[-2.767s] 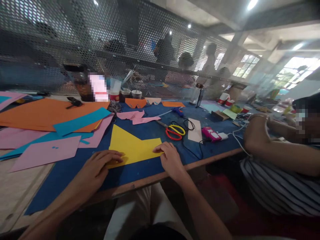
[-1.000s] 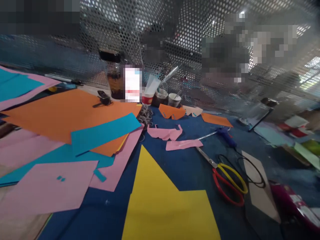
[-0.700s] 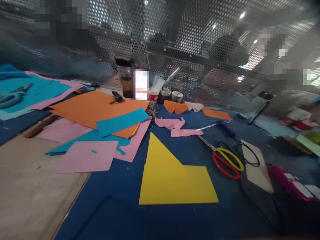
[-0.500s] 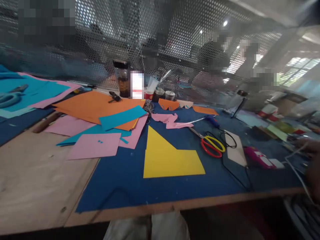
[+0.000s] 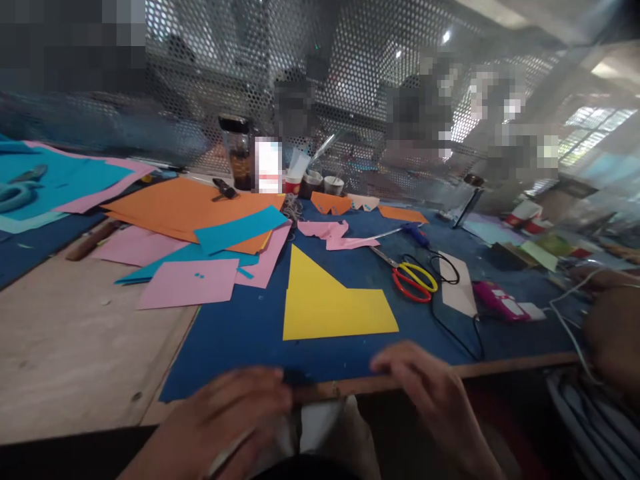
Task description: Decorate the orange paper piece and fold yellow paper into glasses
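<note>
A yellow paper sheet [image 5: 330, 307] with one raised triangular corner lies flat on the blue mat [image 5: 240, 340], with no hand on it. My left hand [image 5: 235, 413] is low at the table's near edge, blurred by motion, its fingers curled toward a dark spot on the edge. My right hand [image 5: 425, 390] hovers at the wooden front edge [image 5: 500, 368], just below the yellow sheet's right corner. Its fingers reach leftward and hold nothing. Red and yellow scissors [image 5: 413, 280] lie to the right of the sheet.
Orange [image 5: 185, 207], teal [image 5: 240, 228] and pink papers [image 5: 187, 283] are piled at the left. Cups and a dark jar [image 5: 240, 152] stand by the perforated metal screen [image 5: 350, 80]. A black cable [image 5: 453, 327], a pink device [image 5: 495, 300] and another person's arm [image 5: 613, 333] are at the right.
Both hands left the yellow sheet and dropped out of view while the camera swung closer to the table and back. They now reappear at the near edge.
</note>
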The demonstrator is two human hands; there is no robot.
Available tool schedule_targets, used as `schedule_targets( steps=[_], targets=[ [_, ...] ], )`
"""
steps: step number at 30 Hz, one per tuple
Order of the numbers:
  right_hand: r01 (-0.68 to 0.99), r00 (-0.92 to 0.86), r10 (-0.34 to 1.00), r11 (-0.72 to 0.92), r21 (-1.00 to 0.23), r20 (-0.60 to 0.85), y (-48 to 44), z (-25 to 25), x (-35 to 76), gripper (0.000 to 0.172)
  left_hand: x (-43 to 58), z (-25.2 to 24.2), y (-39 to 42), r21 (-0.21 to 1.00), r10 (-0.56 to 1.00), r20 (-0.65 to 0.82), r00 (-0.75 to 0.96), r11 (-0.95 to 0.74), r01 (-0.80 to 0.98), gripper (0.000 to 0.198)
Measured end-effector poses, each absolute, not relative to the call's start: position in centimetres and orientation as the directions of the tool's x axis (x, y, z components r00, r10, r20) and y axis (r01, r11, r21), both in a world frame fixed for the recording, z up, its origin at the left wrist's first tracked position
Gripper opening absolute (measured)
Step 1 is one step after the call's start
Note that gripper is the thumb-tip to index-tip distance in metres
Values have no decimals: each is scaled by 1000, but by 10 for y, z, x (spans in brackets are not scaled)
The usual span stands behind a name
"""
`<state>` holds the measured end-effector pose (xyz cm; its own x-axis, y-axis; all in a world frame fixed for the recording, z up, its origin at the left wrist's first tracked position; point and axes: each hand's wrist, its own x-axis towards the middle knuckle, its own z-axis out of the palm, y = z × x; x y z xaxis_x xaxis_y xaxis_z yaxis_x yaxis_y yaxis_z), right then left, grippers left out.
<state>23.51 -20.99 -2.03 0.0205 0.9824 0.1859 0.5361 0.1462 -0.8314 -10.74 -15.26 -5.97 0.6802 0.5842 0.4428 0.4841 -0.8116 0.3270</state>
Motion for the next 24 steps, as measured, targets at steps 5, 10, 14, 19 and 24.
schedule_targets(
  steps=[5, 10, 14, 19, 24],
  targets=[
    [807, 163, 883, 138, -575, 441, -168, -46, 243, 22, -69, -48, -104, 193, 533, 490, 690, -838, 510, 49],
    [831, 143, 878, 145, -537, 458, -170, -52, 241, 20, -71, -59, -105, 175, 547, 439, 713, -830, 529, 50],
    [819, 105, 887, 179, -545, 449, -172, -47, 240, 20, -78, -55, -100, 204, 571, 417, 707, -817, 539, 48],
    [790, 98, 892, 200, -579, 441, -170, -47, 245, 21, -74, -49, -94, 261, 611, 452, 650, -787, 559, 39],
    [769, 149, 868, 200, -607, 475, -172, -38, 235, 19, -61, -46, -97, 260, 545, 500, 674, -836, 483, 33]
  ],
)
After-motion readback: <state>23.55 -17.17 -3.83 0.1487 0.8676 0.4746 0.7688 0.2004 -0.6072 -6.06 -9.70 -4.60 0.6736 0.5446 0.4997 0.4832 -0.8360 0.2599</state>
